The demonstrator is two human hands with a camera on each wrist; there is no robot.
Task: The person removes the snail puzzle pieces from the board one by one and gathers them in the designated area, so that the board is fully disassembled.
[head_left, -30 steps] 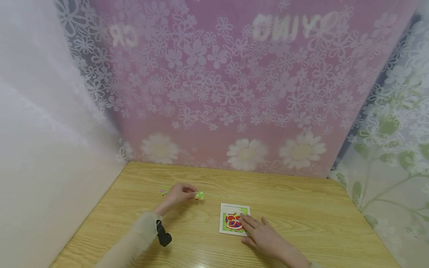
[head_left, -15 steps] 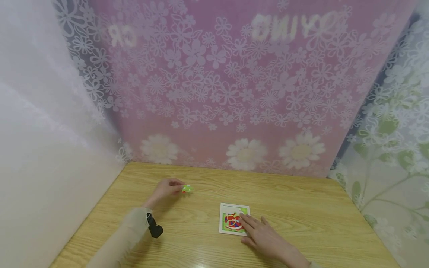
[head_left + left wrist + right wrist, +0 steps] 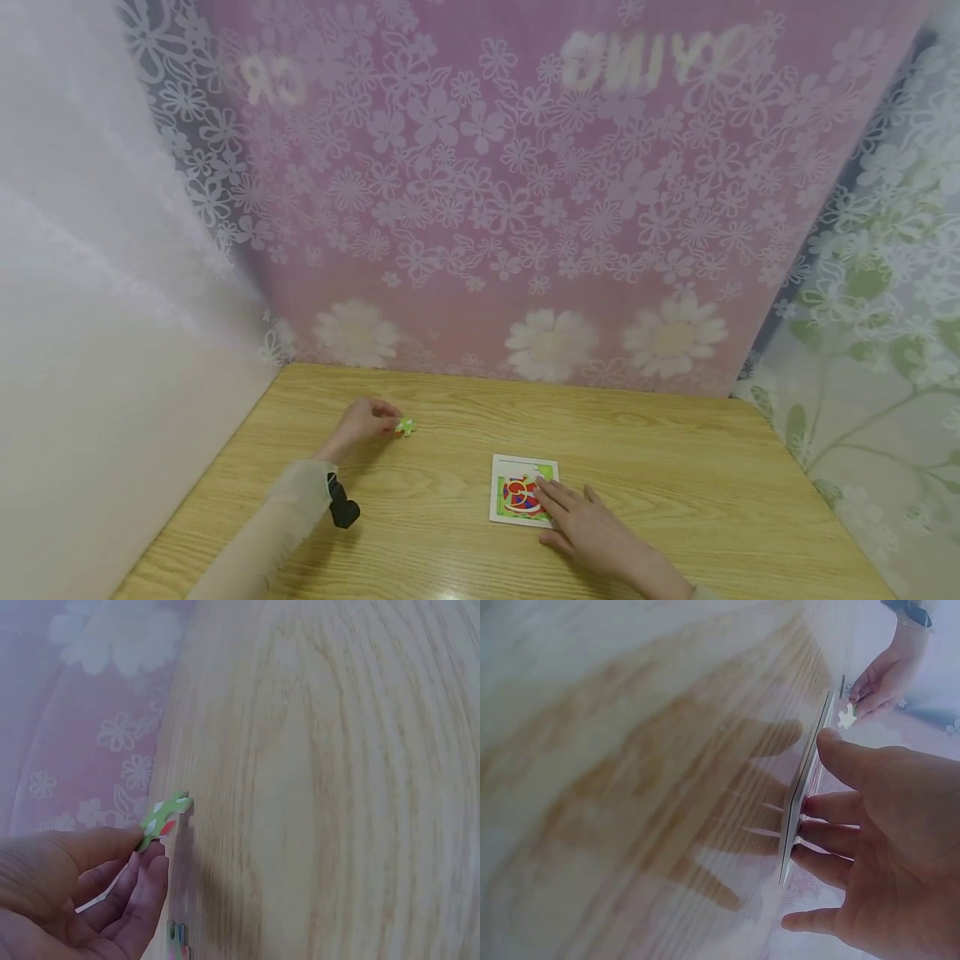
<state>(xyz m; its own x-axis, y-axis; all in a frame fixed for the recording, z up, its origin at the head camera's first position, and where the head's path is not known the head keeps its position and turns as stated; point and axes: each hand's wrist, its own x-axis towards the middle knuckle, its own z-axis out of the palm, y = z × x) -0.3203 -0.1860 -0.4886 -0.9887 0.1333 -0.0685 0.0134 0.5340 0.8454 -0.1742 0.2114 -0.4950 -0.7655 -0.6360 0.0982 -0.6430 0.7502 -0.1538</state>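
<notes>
My left hand pinches a green jigsaw piece between thumb and fingers, over the left part of the table. In the left wrist view this piece shows white spots and a bit of red, tilted above the wood. A second jigsaw piece lies below the hand at that view's bottom edge. Right of centre lies a square puzzle board with a white frame and a red, blue and green picture. My right hand rests its extended fingertips on the board's right side, covering part of it.
The wooden table meets a pink flowered backdrop at its far edge. A pale curtain hangs at the left, a leafy one at the right. A black wrist device sits on my left sleeve.
My left hand has moved left and slightly away with the pinched jigsaw piece, which has turned a little. My right hand and the puzzle board have stayed in place.
</notes>
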